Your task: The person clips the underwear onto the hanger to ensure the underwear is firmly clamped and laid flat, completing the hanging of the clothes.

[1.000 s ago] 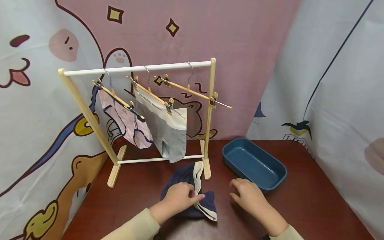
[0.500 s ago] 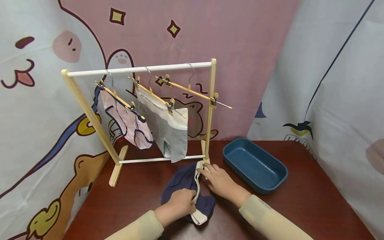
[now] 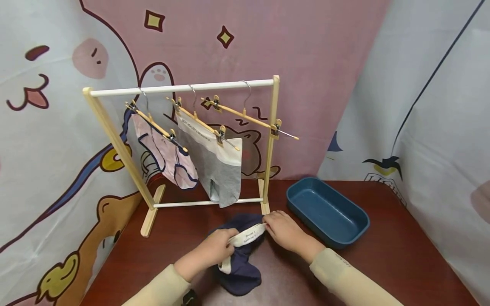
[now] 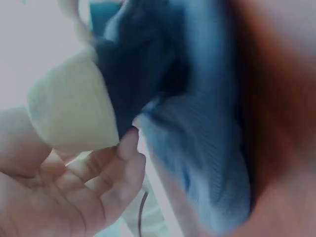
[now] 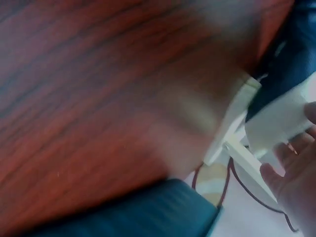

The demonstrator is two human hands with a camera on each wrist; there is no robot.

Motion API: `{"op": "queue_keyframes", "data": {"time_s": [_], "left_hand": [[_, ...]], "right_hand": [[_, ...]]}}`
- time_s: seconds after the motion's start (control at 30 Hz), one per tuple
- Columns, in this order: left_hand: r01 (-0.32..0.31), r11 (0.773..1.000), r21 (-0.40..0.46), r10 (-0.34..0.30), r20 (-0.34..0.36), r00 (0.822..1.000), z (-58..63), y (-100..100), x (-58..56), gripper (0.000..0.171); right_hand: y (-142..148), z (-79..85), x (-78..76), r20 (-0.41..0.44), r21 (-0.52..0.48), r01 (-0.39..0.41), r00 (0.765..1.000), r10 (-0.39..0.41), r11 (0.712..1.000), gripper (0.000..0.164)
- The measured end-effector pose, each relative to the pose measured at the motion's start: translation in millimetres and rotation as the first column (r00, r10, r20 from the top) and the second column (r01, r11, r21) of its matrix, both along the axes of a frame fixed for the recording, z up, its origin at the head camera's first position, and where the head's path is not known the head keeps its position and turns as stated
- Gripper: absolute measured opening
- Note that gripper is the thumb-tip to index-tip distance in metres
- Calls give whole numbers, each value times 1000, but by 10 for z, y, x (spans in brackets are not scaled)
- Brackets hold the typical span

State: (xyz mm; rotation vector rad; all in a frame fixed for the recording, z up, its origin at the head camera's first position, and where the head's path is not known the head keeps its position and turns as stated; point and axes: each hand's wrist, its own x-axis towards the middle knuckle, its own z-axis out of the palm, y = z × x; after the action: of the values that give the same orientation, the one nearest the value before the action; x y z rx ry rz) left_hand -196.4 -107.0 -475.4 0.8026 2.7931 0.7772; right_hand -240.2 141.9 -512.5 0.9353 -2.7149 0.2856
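A pair of navy underpants [image 3: 242, 272] with a cream waistband [image 3: 248, 236] is raised at its band between my two hands, low in front of the rack. My left hand [image 3: 214, 247] pinches the band at its left end. At the other end, the fingers of my right hand [image 3: 285, 231] grip the band. Small dark print shows along the stretch between them. The left wrist view shows the band [image 4: 74, 106] lying against the thumb and curled fingers, with the navy cloth [image 4: 197, 148] hanging beside it. The right hand [image 5: 296, 177] holds the band at the edge of its wrist view.
Behind the hands stands a small wooden clothes rack [image 3: 183, 88]. Pink briefs [image 3: 168, 157] and grey-and-white boxers [image 3: 223, 170] hang there from clip hangers, and a third hanger [image 3: 239, 111] carries no garment. A blue basin [image 3: 325, 212] sits at right on the dark red table [image 3: 363, 267].
My right hand has moved left from beside the basin and taken hold of the waistband. The left hand has shifted a little left, and the band now stretches between both hands, lettering facing me.
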Motion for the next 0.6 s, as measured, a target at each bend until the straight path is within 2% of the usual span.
{"op": "queue_keyframes", "data": {"time_s": [0.17, 0.27, 0.37, 0.47, 0.6], "left_hand": [[-42, 996, 75, 43, -17, 999, 219, -219, -41, 34], [-103, 990, 98, 107, -42, 993, 309, -326, -67, 30], [-155, 980, 126, 166, -79, 983, 370, -421, -87, 23], [-193, 963, 190, 216, -109, 970, 410, -502, -99, 20], [-246, 917, 313, 294, -118, 948, 449, -595, -109, 19]], "right_hand": [[98, 228, 58, -14, -88, 17, 1000, -18, 996, 12], [182, 357, 82, -11, -128, 23, 1000, -25, 991, 20], [275, 441, 108, 41, -162, 24, 999, -18, 986, 25], [362, 494, 139, 111, -190, -2, 994, 24, 982, 25], [484, 557, 167, 158, -206, -45, 984, 78, 978, 14]]}}
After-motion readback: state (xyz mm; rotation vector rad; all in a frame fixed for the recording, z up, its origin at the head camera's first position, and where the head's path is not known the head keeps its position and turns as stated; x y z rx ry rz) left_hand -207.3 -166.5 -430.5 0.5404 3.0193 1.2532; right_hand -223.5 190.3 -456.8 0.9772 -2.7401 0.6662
